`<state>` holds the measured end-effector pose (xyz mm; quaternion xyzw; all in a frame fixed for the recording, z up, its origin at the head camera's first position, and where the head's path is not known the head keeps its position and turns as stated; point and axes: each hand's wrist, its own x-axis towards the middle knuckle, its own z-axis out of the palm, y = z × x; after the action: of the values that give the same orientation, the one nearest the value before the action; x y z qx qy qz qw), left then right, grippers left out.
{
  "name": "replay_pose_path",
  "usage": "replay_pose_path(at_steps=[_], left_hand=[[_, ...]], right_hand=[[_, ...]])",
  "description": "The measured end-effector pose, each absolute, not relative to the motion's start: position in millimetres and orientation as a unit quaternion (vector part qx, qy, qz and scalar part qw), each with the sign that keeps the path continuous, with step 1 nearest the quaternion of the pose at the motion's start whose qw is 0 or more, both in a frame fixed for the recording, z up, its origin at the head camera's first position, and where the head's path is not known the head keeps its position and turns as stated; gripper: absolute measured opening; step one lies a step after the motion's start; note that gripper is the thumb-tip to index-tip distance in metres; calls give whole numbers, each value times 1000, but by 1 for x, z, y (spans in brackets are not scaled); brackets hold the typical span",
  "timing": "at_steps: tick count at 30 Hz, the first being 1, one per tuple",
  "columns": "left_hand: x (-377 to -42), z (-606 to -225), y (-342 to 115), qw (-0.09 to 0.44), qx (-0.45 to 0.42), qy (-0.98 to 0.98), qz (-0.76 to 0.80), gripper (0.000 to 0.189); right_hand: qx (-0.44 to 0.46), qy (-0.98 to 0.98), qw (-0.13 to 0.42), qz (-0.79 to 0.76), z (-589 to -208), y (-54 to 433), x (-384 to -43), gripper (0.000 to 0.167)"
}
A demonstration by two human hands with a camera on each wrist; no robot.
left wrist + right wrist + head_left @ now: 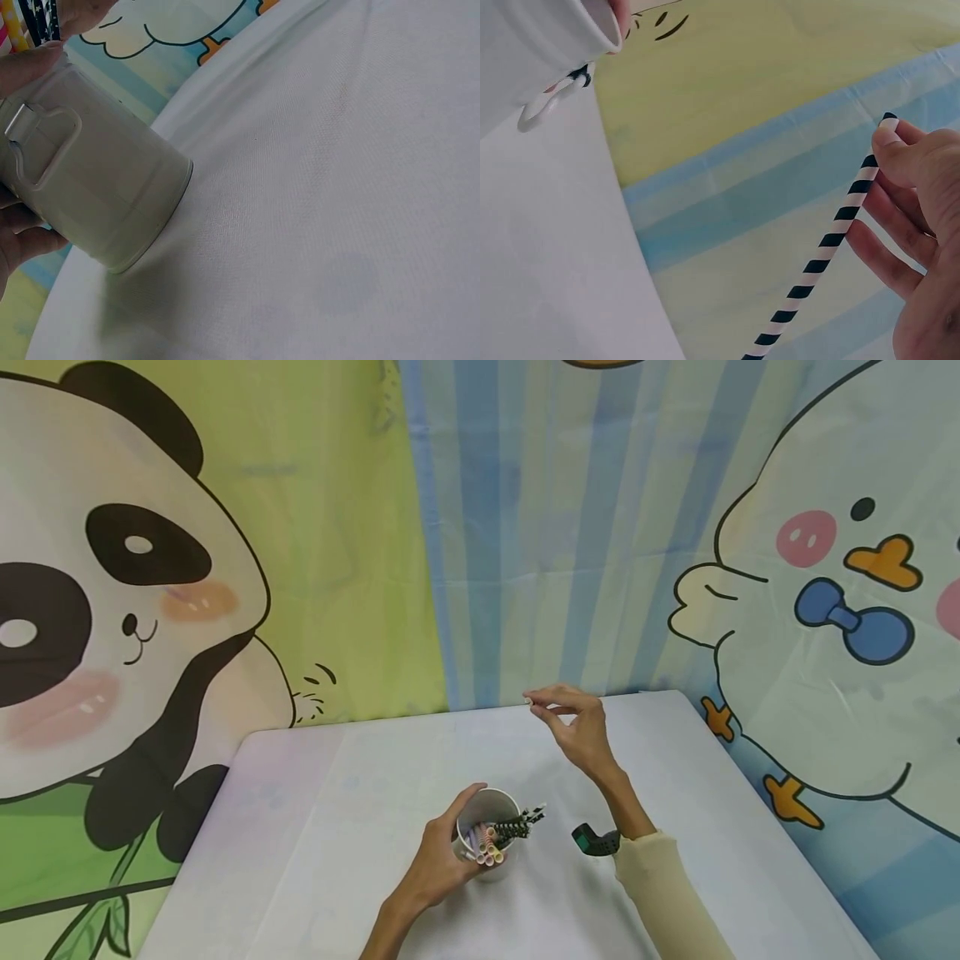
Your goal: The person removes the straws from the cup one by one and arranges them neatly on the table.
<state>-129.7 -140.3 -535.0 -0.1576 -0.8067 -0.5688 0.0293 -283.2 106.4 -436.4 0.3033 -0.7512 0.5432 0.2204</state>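
My left hand (438, 860) grips a white plastic cup (489, 802) with a loop handle on its side, seen in the left wrist view. Its base is close over the tabletop. Inside lean several paper straws (487, 843), some pastel and some dark-patterned, with their ends toward the near rim and the right side. Higher and to the right of the cup, my right hand (581, 727) pinches one black-and-white striped straw (821, 259) near its end between thumb and index finger. Its other end runs out of the right wrist view.
A white-covered table (337, 827) lies under both hands. Behind it hang cloth backdrops with a panda (127, 610) on the left and a white bird (810, 693) on the right. A dark band (596, 841) sits at the right wrist.
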Motion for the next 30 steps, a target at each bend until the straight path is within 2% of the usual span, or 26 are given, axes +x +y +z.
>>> replay_pose_path(at_steps=[12, 23, 30], left_hand=[[-129, -536, -141, 36, -171, -805, -567, 101], [-129, -536, -141, 34, -163, -809, -564, 100], [-129, -535, -141, 43, -174, -811, -557, 101]], right_hand=[[312, -824, 274, 386, -458, 104, -300, 24], [319, -855, 259, 317, -476, 103, -310, 22], [317, -879, 223, 277, -487, 99, -317, 21]])
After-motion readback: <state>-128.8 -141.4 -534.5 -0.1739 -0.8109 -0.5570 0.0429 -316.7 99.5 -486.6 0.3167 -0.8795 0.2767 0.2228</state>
